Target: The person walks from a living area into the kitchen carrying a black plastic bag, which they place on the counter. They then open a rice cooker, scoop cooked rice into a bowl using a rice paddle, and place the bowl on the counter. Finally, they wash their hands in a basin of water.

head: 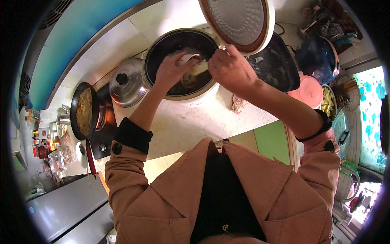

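A large rice cooker (192, 99) stands in front of me with its hinged lid (239, 23) raised. Its dark inner pot (155, 61) has steam-blurred contents at the bottom. My left hand (175, 68) reaches into the pot and grips a small white bowl (189, 58), tilted, its far side partly hidden by my fingers. Over the pot's right rim, my right hand (230, 67) is closed around the handle of a pale utensil, perhaps a rice paddle (199, 68). Its end points down into the pot near the bowl; my fist covers most of the handle.
At left, a wok (82, 111) with brownish food sits over a lit burner (101, 117). A steel pot lid (128, 82) rests beside the cooker. To the right are a black tray (274, 64), a pink container (307, 91), a bowl of cut pieces (327, 102) and a crumpled cloth or bag (237, 103).
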`<action>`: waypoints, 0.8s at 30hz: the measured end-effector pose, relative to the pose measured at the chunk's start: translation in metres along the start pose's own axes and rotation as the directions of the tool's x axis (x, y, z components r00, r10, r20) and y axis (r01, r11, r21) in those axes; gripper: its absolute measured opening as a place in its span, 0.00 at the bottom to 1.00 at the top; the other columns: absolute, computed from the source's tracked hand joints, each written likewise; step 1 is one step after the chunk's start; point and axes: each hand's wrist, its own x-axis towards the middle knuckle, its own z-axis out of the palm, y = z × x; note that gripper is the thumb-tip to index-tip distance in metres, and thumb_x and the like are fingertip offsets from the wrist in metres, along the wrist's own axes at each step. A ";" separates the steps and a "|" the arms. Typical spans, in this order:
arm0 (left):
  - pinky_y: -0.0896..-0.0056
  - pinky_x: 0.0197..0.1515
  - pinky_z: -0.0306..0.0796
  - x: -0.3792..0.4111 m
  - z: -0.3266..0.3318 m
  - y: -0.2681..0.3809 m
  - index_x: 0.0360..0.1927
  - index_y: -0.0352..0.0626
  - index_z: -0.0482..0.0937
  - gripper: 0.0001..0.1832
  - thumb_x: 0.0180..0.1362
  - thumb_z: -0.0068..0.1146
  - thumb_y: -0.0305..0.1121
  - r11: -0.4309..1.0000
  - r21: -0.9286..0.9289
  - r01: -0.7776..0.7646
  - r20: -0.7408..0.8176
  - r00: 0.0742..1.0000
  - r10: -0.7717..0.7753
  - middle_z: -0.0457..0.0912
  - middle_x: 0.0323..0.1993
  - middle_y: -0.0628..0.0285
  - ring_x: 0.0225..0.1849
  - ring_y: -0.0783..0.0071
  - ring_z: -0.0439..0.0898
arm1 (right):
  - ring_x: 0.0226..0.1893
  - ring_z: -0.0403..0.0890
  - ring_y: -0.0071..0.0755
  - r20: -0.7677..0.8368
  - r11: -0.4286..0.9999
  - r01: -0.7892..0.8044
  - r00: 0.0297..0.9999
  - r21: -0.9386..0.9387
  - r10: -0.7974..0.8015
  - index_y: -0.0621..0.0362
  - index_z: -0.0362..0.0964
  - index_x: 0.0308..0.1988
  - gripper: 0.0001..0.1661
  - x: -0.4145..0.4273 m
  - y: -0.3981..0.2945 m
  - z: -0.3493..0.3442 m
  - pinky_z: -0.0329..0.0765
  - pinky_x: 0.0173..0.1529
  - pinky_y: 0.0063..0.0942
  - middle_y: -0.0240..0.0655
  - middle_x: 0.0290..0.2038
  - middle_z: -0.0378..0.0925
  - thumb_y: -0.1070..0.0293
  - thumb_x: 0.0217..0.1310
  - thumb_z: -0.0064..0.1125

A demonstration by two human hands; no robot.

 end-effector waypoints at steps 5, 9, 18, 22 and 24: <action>0.72 0.47 0.67 0.009 -0.013 -0.001 0.49 0.39 0.73 0.32 0.48 0.56 0.55 0.975 -0.209 0.080 0.043 0.996 -0.072 0.78 0.41 0.51 0.43 0.68 0.76 | 0.33 0.68 0.26 -0.103 0.994 -0.102 0.989 0.046 0.106 0.55 0.73 0.23 0.06 -0.012 0.007 -0.010 0.60 0.42 0.25 0.26 0.22 0.69 0.67 0.39 0.54; 0.72 0.47 0.66 0.008 -0.016 0.003 0.49 0.39 0.72 0.33 0.49 0.55 0.56 0.931 -0.343 0.123 0.063 0.992 -0.108 0.78 0.42 0.52 0.43 0.68 0.76 | 0.33 0.69 0.27 -0.198 0.977 -0.194 0.958 0.088 0.208 0.55 0.73 0.25 0.07 -0.004 -0.002 -0.008 0.60 0.40 0.26 0.27 0.23 0.70 0.68 0.39 0.53; 0.73 0.48 0.67 0.002 -0.022 -0.005 0.49 0.38 0.72 0.35 0.46 0.58 0.57 0.907 -0.416 0.070 0.035 0.998 -0.061 0.77 0.42 0.55 0.45 0.71 0.75 | 0.29 0.68 0.27 -0.350 0.945 -0.276 0.880 0.174 0.322 0.55 0.70 0.23 0.05 -0.007 -0.003 -0.003 0.61 0.35 0.28 0.27 0.21 0.66 0.69 0.37 0.51; 0.74 0.49 0.66 -0.005 -0.023 0.013 0.49 0.36 0.72 0.36 0.44 0.62 0.55 0.726 -0.667 0.169 0.169 0.983 -0.074 0.76 0.43 0.57 0.46 0.74 0.73 | 0.28 0.69 0.25 -0.333 0.953 -0.258 0.895 0.160 0.298 0.57 0.71 0.25 0.08 -0.001 -0.012 0.012 0.62 0.34 0.26 0.27 0.21 0.67 0.67 0.38 0.51; 0.75 0.48 0.67 0.001 -0.024 0.016 0.49 0.35 0.72 0.34 0.45 0.61 0.53 0.811 -0.573 0.114 0.147 0.988 -0.035 0.76 0.44 0.56 0.46 0.73 0.74 | 0.28 0.69 0.25 -0.314 0.957 -0.234 0.908 0.169 0.278 0.58 0.72 0.26 0.09 0.000 -0.013 0.017 0.62 0.34 0.25 0.26 0.22 0.69 0.67 0.38 0.52</action>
